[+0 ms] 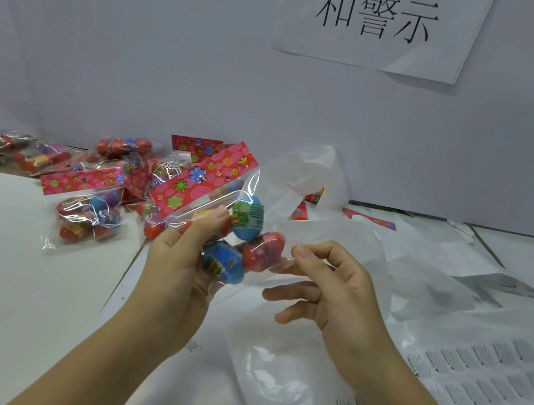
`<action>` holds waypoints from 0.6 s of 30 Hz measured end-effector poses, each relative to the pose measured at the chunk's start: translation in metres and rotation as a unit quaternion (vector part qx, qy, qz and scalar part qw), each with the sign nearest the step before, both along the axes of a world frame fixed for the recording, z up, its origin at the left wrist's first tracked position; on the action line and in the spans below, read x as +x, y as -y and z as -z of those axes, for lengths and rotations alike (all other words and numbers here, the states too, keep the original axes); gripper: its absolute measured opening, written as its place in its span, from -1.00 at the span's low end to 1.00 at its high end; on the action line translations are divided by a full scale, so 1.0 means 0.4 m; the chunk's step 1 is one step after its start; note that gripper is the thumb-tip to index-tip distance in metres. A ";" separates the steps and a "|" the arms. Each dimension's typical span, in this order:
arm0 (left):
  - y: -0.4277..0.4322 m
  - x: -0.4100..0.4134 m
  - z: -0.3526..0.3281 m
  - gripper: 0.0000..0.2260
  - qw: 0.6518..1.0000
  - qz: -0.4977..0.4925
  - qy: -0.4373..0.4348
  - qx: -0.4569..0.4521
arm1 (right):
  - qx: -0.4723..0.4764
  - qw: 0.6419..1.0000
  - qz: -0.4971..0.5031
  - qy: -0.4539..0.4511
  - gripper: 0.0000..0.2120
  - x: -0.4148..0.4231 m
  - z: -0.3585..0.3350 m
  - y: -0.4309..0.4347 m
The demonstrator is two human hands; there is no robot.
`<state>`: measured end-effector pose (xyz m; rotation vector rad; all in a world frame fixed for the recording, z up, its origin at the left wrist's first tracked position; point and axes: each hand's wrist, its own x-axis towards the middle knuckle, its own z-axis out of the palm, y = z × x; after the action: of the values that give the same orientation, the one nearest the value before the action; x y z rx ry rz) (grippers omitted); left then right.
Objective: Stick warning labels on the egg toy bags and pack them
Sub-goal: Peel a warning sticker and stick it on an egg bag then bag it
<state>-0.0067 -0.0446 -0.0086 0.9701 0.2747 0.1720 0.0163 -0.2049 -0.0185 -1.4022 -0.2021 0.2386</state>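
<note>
1. Clear film is being worked at the middle of the view: an egg toy bag [224,203] is gripped by the left hand [177,258], thumb across its front and fingers curled behind, and it is held up off the desk [6,267].
2. A frosted outer bag [333,233] is pinched at its edge between thumb and forefinger of the right hand [332,288]. The other fingers are loosely curled beneath and hold nothing.
3. The relation that matters is called: the egg toy bag lies just to the left of the right hand, almost touching it. The red flowered header card [203,179] is turned up and away to the left, and the egg-filled end [263,250] is pointed down and right, towards the pinched film.
4. The long axis is therefore judged to run from the header card at upper left to the eggs at lower right, already aimed at the outer bag. Whether the egg end has crossed the mouth cannot be told through the overlapping film.
5. The left hand is the carrying hand and the nearer one. A slide to the right along that axis seems to be called for, with the mouth kept spread by the right hand.
6. No warning label can be made out on the held bag. Label sheets [493,368] are seen on the desk to the right, and more egg toy bags are piled [119,163] at the back left.
</note>
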 end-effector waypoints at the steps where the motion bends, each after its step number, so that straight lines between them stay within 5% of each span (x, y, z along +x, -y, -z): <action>1: -0.004 0.002 0.001 -0.85 1.000 -0.003 -0.001 -0.001 | 0.007 1.000 -0.001 -0.002 -0.79 0.002 -0.001 0.002; 7: -0.009 0.009 0.000 -0.88 1.000 -0.004 -0.003 -0.022 | 0.076 0.997 -0.001 -0.025 -0.79 -0.002 -0.005 -0.003; 13: 0.002 0.006 -0.003 -0.69 0.999 0.029 -0.018 -0.028 | 0.094 0.993 0.074 0.010 -0.81 -0.005 0.003 -0.009; 16: 0.015 -0.003 -0.001 -0.34 0.995 0.058 -0.038 -0.069 | 0.084 0.967 0.180 0.157 -0.89 -0.012 0.009 -0.009; 18: 0.018 -0.012 0.001 -0.28 0.994 0.062 -0.040 -0.075 | 0.016 0.926 0.211 0.312 -0.95 -0.020 0.017 -0.009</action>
<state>-0.0115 -0.0518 -0.0091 0.8435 0.2946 -0.0016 0.0082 -0.2013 -0.0254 -1.4172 -0.4168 -0.5779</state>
